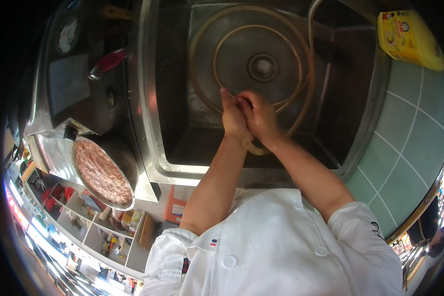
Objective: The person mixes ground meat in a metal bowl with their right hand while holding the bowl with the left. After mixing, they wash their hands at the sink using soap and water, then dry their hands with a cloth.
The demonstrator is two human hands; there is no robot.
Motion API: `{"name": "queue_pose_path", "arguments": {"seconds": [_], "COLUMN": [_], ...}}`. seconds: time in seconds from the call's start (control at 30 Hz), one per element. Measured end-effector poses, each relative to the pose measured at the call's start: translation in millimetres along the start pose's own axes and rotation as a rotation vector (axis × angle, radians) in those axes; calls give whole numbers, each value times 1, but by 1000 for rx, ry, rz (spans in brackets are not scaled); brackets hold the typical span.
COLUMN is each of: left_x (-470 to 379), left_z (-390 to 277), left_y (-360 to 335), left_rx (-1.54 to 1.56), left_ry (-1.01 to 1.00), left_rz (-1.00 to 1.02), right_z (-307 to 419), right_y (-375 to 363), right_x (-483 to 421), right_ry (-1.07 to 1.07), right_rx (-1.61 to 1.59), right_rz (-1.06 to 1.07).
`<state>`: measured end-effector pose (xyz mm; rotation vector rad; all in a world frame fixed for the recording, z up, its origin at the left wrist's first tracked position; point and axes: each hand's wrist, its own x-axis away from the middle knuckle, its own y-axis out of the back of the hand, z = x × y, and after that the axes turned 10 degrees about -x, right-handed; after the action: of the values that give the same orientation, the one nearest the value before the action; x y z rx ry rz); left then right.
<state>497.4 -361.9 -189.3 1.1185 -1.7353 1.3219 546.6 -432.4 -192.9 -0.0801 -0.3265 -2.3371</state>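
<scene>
Over the stainless steel sink [148,92], my left hand [235,117] and my right hand [262,116] are pressed together and look wet. One finger of the left points out, away from the rest. The right one's fingers curl over the left palm side, where some fingers are hidden. A clear, yellowish hose [309,76] lies coiled in the basin; part of it bends up by my wrists, beneath the hands. Whether it touches them cannot be told. Beyond them is the round drain [263,67].
To the left, a pan of minced, meat-like food [101,172] stands near a red-handled tool [109,63] on a dark worktop. A yellow plastic container [410,40] sits at the upper right beside green tiles [410,122]. Shelves with packages [114,236] are at the lower left.
</scene>
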Motion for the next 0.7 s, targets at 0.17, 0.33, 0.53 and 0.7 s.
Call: {"name": "queue_pose_path", "arguments": {"seconds": [0.17, 0.33, 0.53, 0.7], "left_x": [5, 10, 9, 10], "left_z": [-12, -20, -17, -15], "left_y": [-1, 7, 0, -12], "left_rx": [-417, -544, -581, -579], "left_ry": [43, 277, 221, 76], "left_rz": [131, 385, 272, -36], "right_z": [-1, 4, -7, -9], "right_y": [3, 36, 30, -3], "right_x": [1, 10, 7, -6], "right_ry": [-294, -754, -626, -375], "right_rx": [-454, -1479, -1848, -657], "right_rz": [-4, 390, 620, 36]}}
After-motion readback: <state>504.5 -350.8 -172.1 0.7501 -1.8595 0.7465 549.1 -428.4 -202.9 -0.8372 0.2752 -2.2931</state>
